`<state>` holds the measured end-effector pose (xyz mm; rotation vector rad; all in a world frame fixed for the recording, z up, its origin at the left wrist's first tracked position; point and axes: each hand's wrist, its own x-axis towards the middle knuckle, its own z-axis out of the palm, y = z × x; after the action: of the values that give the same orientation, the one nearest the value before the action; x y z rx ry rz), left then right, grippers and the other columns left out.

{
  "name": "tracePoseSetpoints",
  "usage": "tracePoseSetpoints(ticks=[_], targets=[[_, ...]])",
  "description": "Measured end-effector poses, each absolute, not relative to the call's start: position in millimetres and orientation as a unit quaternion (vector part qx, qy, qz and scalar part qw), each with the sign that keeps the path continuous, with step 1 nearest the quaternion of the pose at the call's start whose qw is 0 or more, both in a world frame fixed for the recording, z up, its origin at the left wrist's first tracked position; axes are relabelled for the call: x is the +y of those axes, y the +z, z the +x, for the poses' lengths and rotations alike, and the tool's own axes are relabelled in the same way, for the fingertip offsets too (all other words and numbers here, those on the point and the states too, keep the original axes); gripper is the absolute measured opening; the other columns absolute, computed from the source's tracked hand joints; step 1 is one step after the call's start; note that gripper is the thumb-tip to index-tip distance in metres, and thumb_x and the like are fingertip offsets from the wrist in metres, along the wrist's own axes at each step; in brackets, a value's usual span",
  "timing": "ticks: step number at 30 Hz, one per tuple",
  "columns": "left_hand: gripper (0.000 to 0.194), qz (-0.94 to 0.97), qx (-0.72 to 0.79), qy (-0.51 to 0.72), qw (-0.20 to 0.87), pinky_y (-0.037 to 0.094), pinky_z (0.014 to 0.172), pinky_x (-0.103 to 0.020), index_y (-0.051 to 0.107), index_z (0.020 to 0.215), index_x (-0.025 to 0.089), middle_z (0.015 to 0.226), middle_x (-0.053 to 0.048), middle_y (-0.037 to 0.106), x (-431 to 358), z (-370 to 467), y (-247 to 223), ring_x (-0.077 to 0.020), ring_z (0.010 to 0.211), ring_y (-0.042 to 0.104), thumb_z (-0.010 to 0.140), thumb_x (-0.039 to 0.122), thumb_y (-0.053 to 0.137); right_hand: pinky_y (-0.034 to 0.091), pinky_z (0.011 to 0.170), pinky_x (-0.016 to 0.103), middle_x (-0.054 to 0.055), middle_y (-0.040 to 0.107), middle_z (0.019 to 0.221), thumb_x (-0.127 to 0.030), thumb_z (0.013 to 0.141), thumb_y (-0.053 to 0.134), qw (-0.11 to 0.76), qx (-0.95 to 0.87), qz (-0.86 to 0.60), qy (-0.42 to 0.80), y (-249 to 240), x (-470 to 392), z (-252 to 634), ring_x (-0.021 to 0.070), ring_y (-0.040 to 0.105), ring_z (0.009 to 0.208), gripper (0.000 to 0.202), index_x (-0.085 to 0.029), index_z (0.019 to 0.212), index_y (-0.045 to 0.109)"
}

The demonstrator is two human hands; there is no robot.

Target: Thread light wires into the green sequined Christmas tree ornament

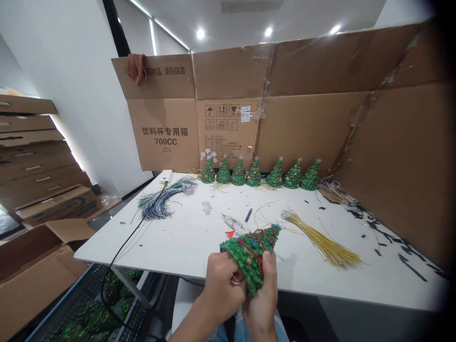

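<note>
A small green Christmas tree ornament (251,251) with red garland and coloured baubles lies tilted between my hands, its tip to the upper right. My right hand (265,294) is wrapped round its side, with the thumb along the front. At the tree's open base, my left hand (225,280) is closed, fingers pressed to the underside; a bit of yellowish wire shows by them. What the left fingertips pinch inside is hidden. Just beyond the tree on the table lie a white tool (233,222), a blue marker-like stick (248,215) and an orange piece (230,234).
Several finished trees (254,173) line the back of the white table (192,247) before a cardboard wall (306,123). A bundle of yellow wires (326,242) lies right, blue and green wires (158,202) left, black scraps (406,249) far right. A black cable (123,244) crosses the left edge.
</note>
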<state>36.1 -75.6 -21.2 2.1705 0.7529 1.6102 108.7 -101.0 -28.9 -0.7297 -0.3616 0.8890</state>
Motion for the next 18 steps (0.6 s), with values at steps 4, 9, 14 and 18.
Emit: tracePoseSetpoints(ticks=[4,9,14,18], targets=[[0.025,0.762,0.262,0.563,0.184,0.023,0.056,-0.028,0.041,0.059,0.019,0.055,0.003,0.043,-75.9,36.2,-20.8,-0.0101,0.053,0.037,0.072,0.003,0.054,0.053,0.089,0.035,0.000,0.073,0.112,-0.054,0.095,0.061,0.824,-0.169,-0.339,0.421,-26.4,-102.4,108.3,0.0219,0.067,0.103,0.057,-0.031,0.146,0.051],[0.027,0.768,0.255,0.563,0.165,0.023,0.055,-0.028,0.041,0.058,0.020,0.053,0.003,0.044,-78.0,38.0,-21.2,-0.0106,0.052,0.038,0.075,0.005,0.055,0.054,0.091,0.036,0.000,0.073,0.110,-0.052,0.094,0.062,0.828,-0.147,-0.318,0.437,-27.0,-103.8,108.3,0.0224,0.068,0.104,0.057,-0.032,0.147,0.052],[0.030,0.777,0.233,0.572,0.123,0.022,0.054,-0.029,0.038,0.057,0.020,0.050,0.003,0.044,-80.0,39.4,-22.5,-0.0101,0.049,0.039,0.076,0.006,0.056,0.054,0.095,0.046,0.005,0.075,0.109,-0.056,0.095,0.054,0.837,-0.141,-0.330,0.413,-29.5,-104.4,107.8,0.0266,0.071,0.096,0.057,-0.026,0.143,0.057],[0.029,0.777,0.231,0.573,0.118,0.022,0.054,-0.029,0.037,0.058,0.020,0.050,0.004,0.044,-79.2,39.3,-24.1,-0.0099,0.050,0.039,0.074,0.004,0.056,0.054,0.096,0.048,0.005,0.076,0.111,-0.057,0.096,0.053,0.839,-0.154,-0.338,0.397,-30.4,-103.6,108.7,0.0271,0.072,0.095,0.057,-0.025,0.142,0.059]])
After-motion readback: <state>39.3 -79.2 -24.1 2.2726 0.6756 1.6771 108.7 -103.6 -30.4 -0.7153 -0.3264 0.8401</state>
